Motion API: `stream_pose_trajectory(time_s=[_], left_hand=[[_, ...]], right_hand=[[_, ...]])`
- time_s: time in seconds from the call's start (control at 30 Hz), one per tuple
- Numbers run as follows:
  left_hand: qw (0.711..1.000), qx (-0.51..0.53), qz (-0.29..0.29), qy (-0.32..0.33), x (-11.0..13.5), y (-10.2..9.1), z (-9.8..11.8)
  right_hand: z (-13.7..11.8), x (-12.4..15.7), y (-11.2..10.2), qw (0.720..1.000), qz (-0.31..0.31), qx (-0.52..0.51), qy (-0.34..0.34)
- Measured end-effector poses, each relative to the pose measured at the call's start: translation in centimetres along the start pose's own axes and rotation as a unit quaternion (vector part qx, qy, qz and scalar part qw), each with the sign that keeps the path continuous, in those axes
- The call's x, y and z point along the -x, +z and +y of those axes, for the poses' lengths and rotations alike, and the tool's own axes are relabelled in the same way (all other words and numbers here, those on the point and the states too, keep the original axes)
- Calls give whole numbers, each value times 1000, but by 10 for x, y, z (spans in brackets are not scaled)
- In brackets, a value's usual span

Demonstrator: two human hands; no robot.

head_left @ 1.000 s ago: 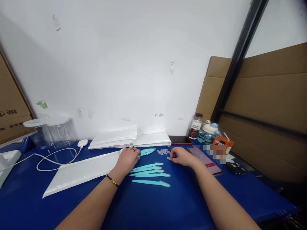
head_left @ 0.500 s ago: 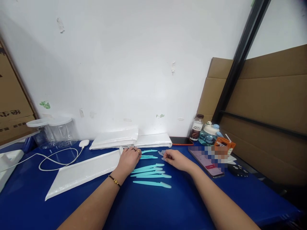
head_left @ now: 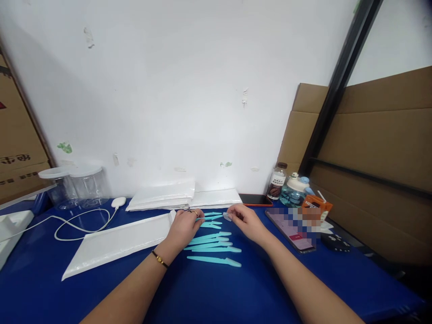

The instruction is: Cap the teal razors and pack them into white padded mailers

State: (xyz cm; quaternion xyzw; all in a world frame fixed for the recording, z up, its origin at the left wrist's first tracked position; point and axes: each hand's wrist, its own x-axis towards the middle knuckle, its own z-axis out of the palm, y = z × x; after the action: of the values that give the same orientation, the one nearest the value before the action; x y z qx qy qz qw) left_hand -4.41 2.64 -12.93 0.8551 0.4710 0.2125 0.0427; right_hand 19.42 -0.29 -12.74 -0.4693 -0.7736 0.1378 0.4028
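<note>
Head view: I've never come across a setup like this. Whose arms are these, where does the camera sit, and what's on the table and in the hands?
There is no machine here: a person works with two bare hands. The camera is worn on the head, looking forward and down. On the blue table lie slim teal tools, a white padded packet and a phone; clear jars stand at the far left. The left hand rests at the handles of the farther teal tools, and the right hand has a small clear piece at its tips. How firmly either hand grips is too small to tell.
</note>
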Motion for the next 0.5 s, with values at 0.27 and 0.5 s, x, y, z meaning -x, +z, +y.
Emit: stream_pose_trajectory(time_s=[0.27,0.5], left_hand=[[998,-4,-56,5,2,0,3],[997,-44,-58,2,5,-3,7]], right_hand=[[-8,0,-3,998,53,-15,-40],[-17,3,-4,990,76,-97,-72]])
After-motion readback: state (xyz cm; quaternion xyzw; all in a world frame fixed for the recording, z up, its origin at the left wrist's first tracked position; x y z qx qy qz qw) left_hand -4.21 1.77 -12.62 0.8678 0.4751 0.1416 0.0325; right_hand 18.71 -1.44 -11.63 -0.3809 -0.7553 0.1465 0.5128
